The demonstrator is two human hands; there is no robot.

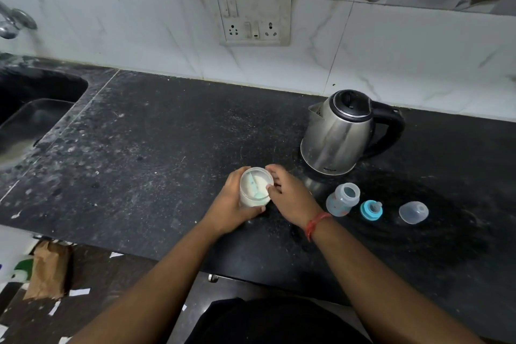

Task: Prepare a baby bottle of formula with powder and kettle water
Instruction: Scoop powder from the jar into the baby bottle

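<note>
Nearest, at bottom left: floor with a brown paper bag [47,271] and scattered white paper scraps. Two bare forearms reach forward over the near edge of the dark speckled surface [156,148].

Left hand [230,204]: fingers curled round the left side of a clear jar [255,188], thumb across its near base. Jar stands upright on the surface, open at the top, holding white powder. A pale blue-green scoop [255,187] lies inside on the powder.

Right hand [290,194]: on the right side of the jar, fingers bent over the rim, fingertips at or just inside the mouth. Cannot tell whether they touch the scoop. A red thread band [317,223] sits on the right wrist.

Right of the hands, in a row on the surface, each apart from the next: baby bottle [343,200], upright, open, with a printed pattern; blue ring with teat [371,210]; clear dome cap [413,212], furthest right.

Further back, just behind the bottle: steel kettle [339,133], lid closed, black handle pointing right, spout to the left.

Far left: sink [33,109] set into the surface, tap [14,21] above it. Far wall: white marbled tiles with a soiled switch and socket plate [252,15].
</note>
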